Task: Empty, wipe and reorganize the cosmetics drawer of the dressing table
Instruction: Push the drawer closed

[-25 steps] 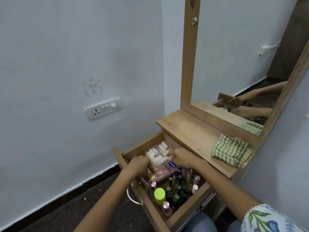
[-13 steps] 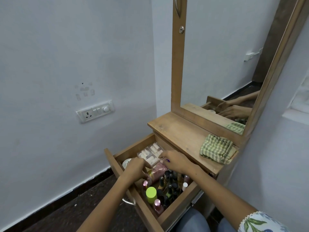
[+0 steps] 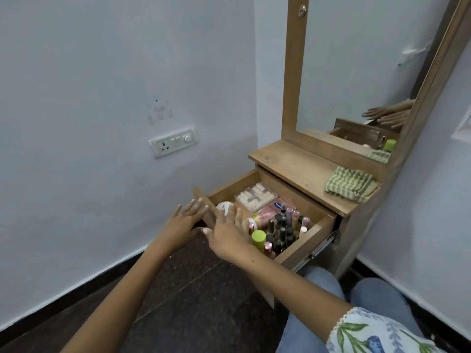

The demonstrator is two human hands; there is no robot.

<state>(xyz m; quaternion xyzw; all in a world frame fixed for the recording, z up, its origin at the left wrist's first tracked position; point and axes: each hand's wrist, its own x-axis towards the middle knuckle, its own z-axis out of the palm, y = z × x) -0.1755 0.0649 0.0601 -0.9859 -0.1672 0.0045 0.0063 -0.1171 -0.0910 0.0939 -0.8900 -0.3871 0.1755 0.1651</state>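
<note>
– What is around the drawer (image 3: 309, 234)?

– It sits right of the frame's centre, pulled out of the dressing table (image 3: 293, 161) toward the lower left. On the tabletop, at the right, lies one folded green checked cloth (image 3: 350, 184). The mirror (image 3: 356, 67) rises above it. One switch plate (image 3: 174, 141) is on the wall at centre left.

– Is anything in the way?

– Both hands are in front of the drawer's near end. The left hand (image 3: 182, 224) is flat, fingers spread, holding nothing, at the drawer's front panel. The right hand (image 3: 226, 235) is likewise spread and empty, covering the near left part of the contents.

– What is inside?

– One clear box of pale sticks (image 3: 256, 198) at the back, one pink tube (image 3: 270, 212) lying along the drawer, one white jar (image 3: 224, 208), one lime-capped bottle (image 3: 258, 238) upright, and a cluster of dark upright nail polish bottles (image 3: 281, 231), too crowded to count.
</note>
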